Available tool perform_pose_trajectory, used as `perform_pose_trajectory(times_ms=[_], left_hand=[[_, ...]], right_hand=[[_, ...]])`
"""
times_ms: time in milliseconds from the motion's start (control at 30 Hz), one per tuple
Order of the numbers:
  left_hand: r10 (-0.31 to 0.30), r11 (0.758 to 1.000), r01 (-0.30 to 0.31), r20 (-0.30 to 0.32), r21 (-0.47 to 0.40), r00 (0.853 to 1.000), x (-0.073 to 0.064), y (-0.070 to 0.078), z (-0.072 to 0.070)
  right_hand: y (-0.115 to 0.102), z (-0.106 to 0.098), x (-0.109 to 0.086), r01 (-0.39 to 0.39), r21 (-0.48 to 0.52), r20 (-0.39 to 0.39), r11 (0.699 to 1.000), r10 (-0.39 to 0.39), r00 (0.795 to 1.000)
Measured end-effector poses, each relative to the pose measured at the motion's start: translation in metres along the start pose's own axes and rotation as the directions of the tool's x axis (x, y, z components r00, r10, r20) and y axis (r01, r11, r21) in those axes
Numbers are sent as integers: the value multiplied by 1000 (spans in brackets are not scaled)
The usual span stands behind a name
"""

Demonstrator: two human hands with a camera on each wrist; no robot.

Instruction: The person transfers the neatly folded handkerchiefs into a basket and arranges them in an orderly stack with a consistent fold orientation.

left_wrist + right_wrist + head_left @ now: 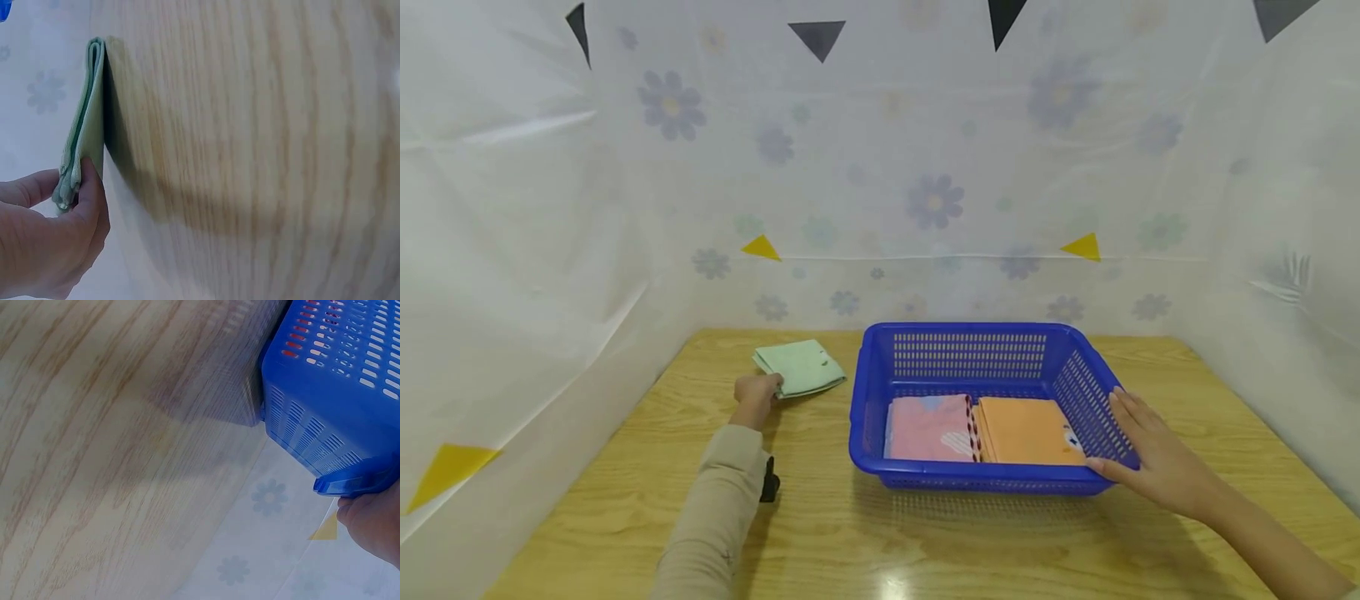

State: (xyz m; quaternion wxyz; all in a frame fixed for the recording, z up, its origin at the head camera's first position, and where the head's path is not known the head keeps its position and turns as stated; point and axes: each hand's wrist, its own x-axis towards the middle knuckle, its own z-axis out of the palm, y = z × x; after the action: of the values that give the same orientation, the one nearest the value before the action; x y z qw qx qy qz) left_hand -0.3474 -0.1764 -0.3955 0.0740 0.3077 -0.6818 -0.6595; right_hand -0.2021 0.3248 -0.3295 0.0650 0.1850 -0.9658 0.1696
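My left hand (758, 395) pinches the near-left corner of a folded pale green cloth (805, 368) on the left of the table. In the left wrist view, thumb and fingers press the layered edge of that cloth (87, 125), which stands out from the hand. A blue plastic basket (985, 471) with slotted walls is at the centre right. My right hand (1165, 458) holds its near-right corner, the thumb at the front rim and the fingers along the right rim. Inside the basket, a folded pink cloth (928, 427) lies beside a folded orange cloth (1026, 429).
The wood-grain table (820, 533) extends around the basket. White flower-print sheeting (865, 167) encloses the back and both sides. A small black object (770, 482) shows at the left wrist, below the beige sleeve (715, 508).
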Motion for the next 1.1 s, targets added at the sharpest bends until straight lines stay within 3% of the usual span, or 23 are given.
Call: perform_pose_trajectory(times_ms=[567,1100], left_hand=[[-1,998,-2,53,62,999,-7,9,-5],[38,991,-66,230,117,973,-30,31,-21]], right_hand=[[4,-1,1,10,-1,8,1000,-10,1000],[3,1,1,8,7,13,1000,-8,1000]])
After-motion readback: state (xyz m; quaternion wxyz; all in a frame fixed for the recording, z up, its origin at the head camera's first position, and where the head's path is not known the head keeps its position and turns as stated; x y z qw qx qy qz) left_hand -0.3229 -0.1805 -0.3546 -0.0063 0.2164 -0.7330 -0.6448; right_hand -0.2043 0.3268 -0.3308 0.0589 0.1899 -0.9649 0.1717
